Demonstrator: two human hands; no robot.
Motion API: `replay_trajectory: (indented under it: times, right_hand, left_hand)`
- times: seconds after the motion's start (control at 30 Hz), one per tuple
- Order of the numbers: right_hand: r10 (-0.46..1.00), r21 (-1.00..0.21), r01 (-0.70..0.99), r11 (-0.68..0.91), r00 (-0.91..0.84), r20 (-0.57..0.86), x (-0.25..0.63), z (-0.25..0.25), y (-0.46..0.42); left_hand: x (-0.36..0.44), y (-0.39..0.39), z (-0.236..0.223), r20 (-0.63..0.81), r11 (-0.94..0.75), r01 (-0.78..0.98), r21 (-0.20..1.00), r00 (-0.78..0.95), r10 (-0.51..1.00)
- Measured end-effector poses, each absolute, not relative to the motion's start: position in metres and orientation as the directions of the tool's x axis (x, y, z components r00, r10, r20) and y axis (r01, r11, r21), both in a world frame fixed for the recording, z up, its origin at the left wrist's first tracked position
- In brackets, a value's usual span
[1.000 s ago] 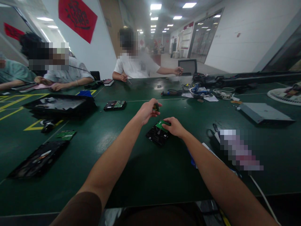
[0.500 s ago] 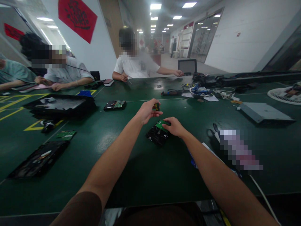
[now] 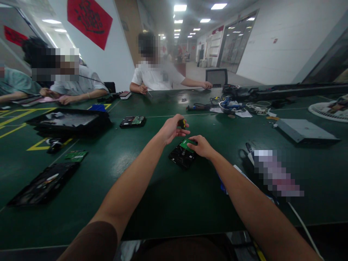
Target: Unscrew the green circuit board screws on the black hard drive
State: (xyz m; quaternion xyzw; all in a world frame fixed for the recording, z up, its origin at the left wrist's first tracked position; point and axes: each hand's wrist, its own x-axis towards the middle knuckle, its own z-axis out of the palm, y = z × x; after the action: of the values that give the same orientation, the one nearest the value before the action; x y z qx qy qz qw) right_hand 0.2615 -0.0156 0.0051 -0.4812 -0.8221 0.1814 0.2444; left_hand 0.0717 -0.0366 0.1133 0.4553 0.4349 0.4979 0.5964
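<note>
A black hard drive (image 3: 181, 156) with a green circuit board (image 3: 186, 143) on top lies on the dark green table (image 3: 168, 195) in front of me. My right hand (image 3: 201, 146) rests on the drive's far right corner, fingers curled over the board's edge. My left hand (image 3: 172, 128) is closed round the dark handle of a screwdriver (image 3: 181, 124), held upright just above the drive's far end. The tool's tip is hidden behind my fingers.
Another hard drive (image 3: 133, 121) lies further left. A black tray (image 3: 67, 121), a loose green board (image 3: 76, 156) and an opened black casing (image 3: 43, 184) lie to the left. Cables and a bowl (image 3: 230, 105) sit far right, a grey box (image 3: 303, 129) right. Three people sit across the table.
My left hand has turned the screwdriver a little and its fingers have shifted on the handle. The person opposite has laid an outstretched hand down on the table.
</note>
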Motion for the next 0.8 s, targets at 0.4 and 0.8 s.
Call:
replay_trajectory:
  times: [0.4, 0.8]
  right_hand:
    - [0.871, -0.524, 0.699, 0.487, -0.431, 0.234, 0.2614, 0.0067, -0.0158]
    - [0.891, -0.568, 0.692, 0.445, -0.409, 0.199, 0.2617, 0.0109, -0.0175]
  left_hand:
    - [0.0726, -0.0368, 0.1122, -0.086, 0.106, -0.232, 0.967, 0.094, 0.992]
    - [0.0712, -0.0364, 0.1131, -0.068, 0.082, -0.195, 0.977, 0.077, 0.995]
